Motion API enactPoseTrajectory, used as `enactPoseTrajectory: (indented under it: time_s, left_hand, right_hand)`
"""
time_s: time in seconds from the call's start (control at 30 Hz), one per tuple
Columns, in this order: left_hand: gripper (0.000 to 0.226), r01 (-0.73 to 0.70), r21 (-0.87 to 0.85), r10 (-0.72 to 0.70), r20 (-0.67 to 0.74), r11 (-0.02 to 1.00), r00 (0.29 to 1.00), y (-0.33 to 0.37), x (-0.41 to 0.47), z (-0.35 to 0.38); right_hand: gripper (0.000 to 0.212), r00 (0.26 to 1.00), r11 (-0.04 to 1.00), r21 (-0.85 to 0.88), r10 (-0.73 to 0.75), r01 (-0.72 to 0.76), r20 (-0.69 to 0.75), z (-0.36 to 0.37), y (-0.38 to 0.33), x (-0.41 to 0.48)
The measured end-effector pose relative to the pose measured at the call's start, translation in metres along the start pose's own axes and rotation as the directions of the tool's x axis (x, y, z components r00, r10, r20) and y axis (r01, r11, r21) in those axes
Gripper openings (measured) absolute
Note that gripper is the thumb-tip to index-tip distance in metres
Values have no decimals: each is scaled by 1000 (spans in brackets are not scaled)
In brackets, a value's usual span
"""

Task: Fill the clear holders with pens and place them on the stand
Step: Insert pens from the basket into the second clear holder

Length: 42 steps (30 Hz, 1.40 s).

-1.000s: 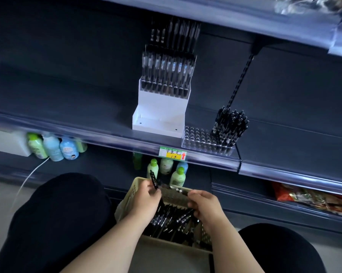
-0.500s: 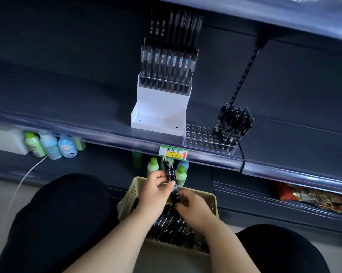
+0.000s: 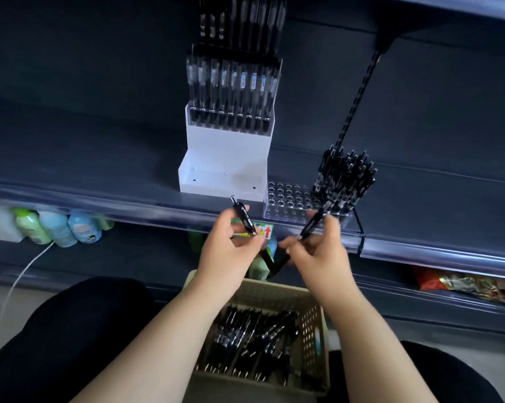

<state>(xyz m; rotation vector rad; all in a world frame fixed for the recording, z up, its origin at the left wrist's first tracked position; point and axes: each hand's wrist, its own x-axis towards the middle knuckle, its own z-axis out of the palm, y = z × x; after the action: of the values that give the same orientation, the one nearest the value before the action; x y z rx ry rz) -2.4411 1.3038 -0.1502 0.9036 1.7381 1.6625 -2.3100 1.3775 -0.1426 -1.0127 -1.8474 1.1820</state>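
My left hand (image 3: 226, 247) grips a black pen (image 3: 243, 215), its clicker end pointing up. My right hand (image 3: 318, 251) pinches another black pen (image 3: 311, 224), angled toward the clear holder (image 3: 286, 200) on the shelf. That holder's right part is packed with upright black pens (image 3: 344, 178); its left holes stand empty. To its left stands the white stand (image 3: 225, 158), carrying clear holders full of pens (image 3: 234, 91) on its upper tiers, while its bottom tier is bare. A beige basket (image 3: 315, 324) of loose black pens sits between my knees.
The dark shelf (image 3: 85, 158) has a clear front rail with a yellow price tag (image 3: 264, 231). Small lotion bottles (image 3: 59, 228) lie on the lower shelf at left, snack packets (image 3: 463, 283) at right. A white cable (image 3: 27, 271) hangs at left.
Both hands have risen from the basket to the shelf's front edge and parted. Each now carries a pen, the right one reaching toward the clear holder.
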Motion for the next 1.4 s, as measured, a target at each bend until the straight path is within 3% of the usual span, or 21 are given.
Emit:
enactPoseTrajectory:
  time_s: [0.1,0.23,0.37,0.47,0.57,0.67,0.83,0.93,1.07,1.4]
  left_hand:
    - [48,-41,75,34,88,996,996,14,21,4]
    - [25,-187,226,145,187,956,972,37,53,13]
    - [20,-262,182,222,211,948,952,63,88,28]
    - [45,-330,189,286,226,925,931,70,103,38]
    - [77,-320,145,286,215,936,934,60,108,38]
    - [81,-264,113,245,158,958,957,51,114,33]
    - [68,-289,59,283,90,956,955,47,117,32]
    - [56,-318,53,315,65,947,947,43,117,35]
    - [47,-356,-1,356,19,935,934,44,117,34]
    - [54,-375,12,374,15,927,927,49,114,35]
  right_hand:
    - [32,997,998,44,-50,53,-51,-18,-13,21]
    - [14,993,995,-20,-99,98,-64,-39,-33,55]
    - [12,974,976,-164,-167,142,-150,-55,-52,91]
    - [5,938,966,-211,-207,150,-278,-64,-51,105]
    - [32,915,973,-157,-214,169,-341,-64,-47,105]
    - [44,909,958,-207,-259,199,-326,-67,-49,111]
    - [25,910,948,-271,-252,165,-328,-72,-48,125]
    - [8,926,907,-395,-267,148,-267,-71,-41,130]
    - [13,928,878,-452,-286,155,-237,-72,-41,130]
    - [20,930,800,-586,-303,128,-210,-76,-38,127]
